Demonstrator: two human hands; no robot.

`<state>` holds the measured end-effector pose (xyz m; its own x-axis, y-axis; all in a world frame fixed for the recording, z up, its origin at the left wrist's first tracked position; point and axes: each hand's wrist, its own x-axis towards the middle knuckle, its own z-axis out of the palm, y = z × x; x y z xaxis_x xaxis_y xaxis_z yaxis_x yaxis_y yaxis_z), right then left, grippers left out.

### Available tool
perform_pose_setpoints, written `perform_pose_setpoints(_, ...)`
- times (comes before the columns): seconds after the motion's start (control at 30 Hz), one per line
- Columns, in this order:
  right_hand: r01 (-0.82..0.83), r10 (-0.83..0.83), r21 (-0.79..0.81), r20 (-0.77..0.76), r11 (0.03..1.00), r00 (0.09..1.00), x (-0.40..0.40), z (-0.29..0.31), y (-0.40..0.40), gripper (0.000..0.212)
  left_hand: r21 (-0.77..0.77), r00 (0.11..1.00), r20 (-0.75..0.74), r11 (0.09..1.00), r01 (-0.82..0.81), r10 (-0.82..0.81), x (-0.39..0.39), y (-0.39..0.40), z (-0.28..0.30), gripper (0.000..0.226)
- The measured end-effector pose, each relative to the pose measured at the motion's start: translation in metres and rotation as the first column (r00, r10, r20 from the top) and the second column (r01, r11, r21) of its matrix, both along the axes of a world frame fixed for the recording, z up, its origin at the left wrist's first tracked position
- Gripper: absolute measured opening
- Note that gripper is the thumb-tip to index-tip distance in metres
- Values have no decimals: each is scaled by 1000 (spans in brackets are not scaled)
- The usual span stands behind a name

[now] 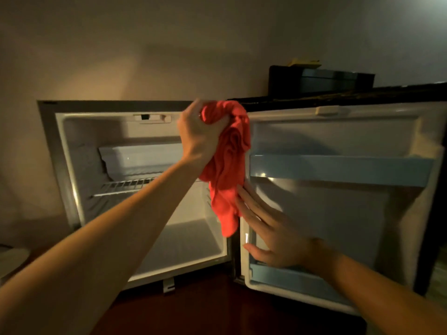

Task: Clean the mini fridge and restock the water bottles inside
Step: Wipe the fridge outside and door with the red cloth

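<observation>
- The mini fridge (72, 165) stood on the floor against a pale wall, its door (338, 213) swung fully open to the right so the inner lining faced the camera.
- The left hand (200, 134) was raised in front of the fridge's upper right corner, its grip closed tight around the bunched top of a red cloth (227, 170).
- The cloth hung down from that fist in loose folds, its lower end dangling in front of the hinge side, between the cabinet and the door.
- The right hand (271, 235) lay flat with its grip open, fingers straight and together, holding nothing; the fingertips pointed up toward the cloth's lower edge, over the inner edge of the door.
- Inside the cabinet, a white tray (140, 158) sat at the back under the top, and a wire shelf (125, 186) ran across below it; the bottom compartment held nothing visible.
- The door lining carried a pale blue rail (338, 170) across its upper part and another blue rail (290, 279) near the bottom.
- No water bottles could be seen anywhere in view.
- A dark box (321, 79) with something yellow on top rested above the door's top edge, near the wall.
</observation>
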<state>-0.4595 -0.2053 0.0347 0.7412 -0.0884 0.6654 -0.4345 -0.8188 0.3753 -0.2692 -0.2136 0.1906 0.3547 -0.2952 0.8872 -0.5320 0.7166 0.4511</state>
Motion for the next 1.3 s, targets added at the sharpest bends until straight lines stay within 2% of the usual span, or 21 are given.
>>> perform_pose_setpoints(0.1, 49, -48, -46, 21, 998, 999, -7, 6, 0, 77, -7, 996, 31, 997, -81, 81, -10, -5, 36, 41)
perform_pose_setpoints(0.17, 41, -32, -73, 113, 997, 993, -11, 16, 4, 64, 3, 987, 66, 989, -147, 146, -16, -10, 40, 45)
perform_pose_setpoints(0.27, 62, -15, -192, 235, 980, 972, -15, 45, 16, 47, 67, 989, 25, 986, -150, 148, -20, -11, 33, 44)
perform_pose_setpoints(0.33, 114, -46, -216, 300, 970, 953, -12, 74, 24, 47, 116, 989, 20, 982, -147, 146, -19, -8, 34, 41)
perform_pose_setpoints(0.43, 151, -85, -155, 365, 976, 927, 3, 119, 23, 56, 185, 994, 63, 977, -102, 92, -19, -1, 36, 31)
perform_pose_setpoints(0.53, 334, -280, -169, 279, 927, 919, 18, 151, 10, 74, 214, 989, 86, 972, 99, -120, -20, 10, 28, 35)
perform_pose_setpoints(0.6, 419, -387, -153, 200, 895, 900, 24, 163, 2, 81, 265, 939, -34, 903, 338, -342, -15, 15, 26, 45)
perform_pose_setpoints(0.7, 454, -412, -215, 212, 865, 886, 29, 171, -6, 70, 239, 762, -268, 726, 645, -589, -3, 26, 14, 60)
perform_pose_setpoints(0.73, 450, -393, -273, 239, 850, 888, 30, 171, -7, 61, 184, 741, -286, 724, 665, -608, 0, 30, 2, 59)
perform_pose_setpoints(0.77, 447, -377, -321, 257, 835, 890, 31, 171, -8, 55, 122, 778, -275, 782, 612, -565, 1, 35, -16, 54)
perform_pose_setpoints(0.83, 464, -383, -375, 271, 803, 883, 32, 169, -8, 49, -8, 948, -201, 968, 250, -246, 0, 37, -62, 32)
perform_pose_setpoints(0.87, 473, -388, -395, 277, 788, 879, 33, 167, -7, 45, -55, 989, -133, 997, 61, -67, 0, 37, -90, 20)
perform_pose_setpoints(0.9, 477, -389, -414, 282, 775, 877, 35, 166, -6, 40, -95, 999, -4, 995, -40, 40, -5, 40, -114, 13)
perform_pose_setpoints(0.93, 477, -387, -429, 282, 767, 878, 36, 165, -5, 36, -118, 981, 187, 993, -31, 53, -12, 43, -134, 10)
perform_pose_setpoints(0.97, 469, -383, -444, 274, 763, 882, 37, 166, -4, 34, -118, 906, 422, 993, 15, 37, -22, 46, -147, 9)
perform_pose_setpoints(1.0, 453, -379, -457, 250, 765, 891, 39, 168, -2, 33, -117, 779, 625, 992, 41, 42, -31, 47, -154, 13)
perform_pose_setpoints(1.03, 430, -373, -472, 214, 769, 903, 40, 170, -2, 31, -136, 646, 759, 990, 39, 78, -42, 48, -156, 19)
perform_pose_setpoints(1.07, 404, -369, -488, 172, 773, 913, 40, 172, -2, 30, -167, 552, 825, 986, 26, 125, -53, 47, -152, 27)
perform_pose_setpoints(1.1, 377, -363, -501, 131, 779, 923, 40, 173, -3, 28, -183, 511, 846, 983, 11, 152, -62, 46, -145, 35)
perform_pose_setpoints(1.2, 311, -326, -530, 68, 789, 943, 30, 172, -6, 25, -200, 491, 840, 973, -115, 230, -75, 39, -127, 55)
perform_pose_setpoints(1.3, 292, -280, -586, 114, 756, 953, 12, 168, -12, 18, -204, 428, 852, 944, -260, 302, -82, 37, -120, 61)
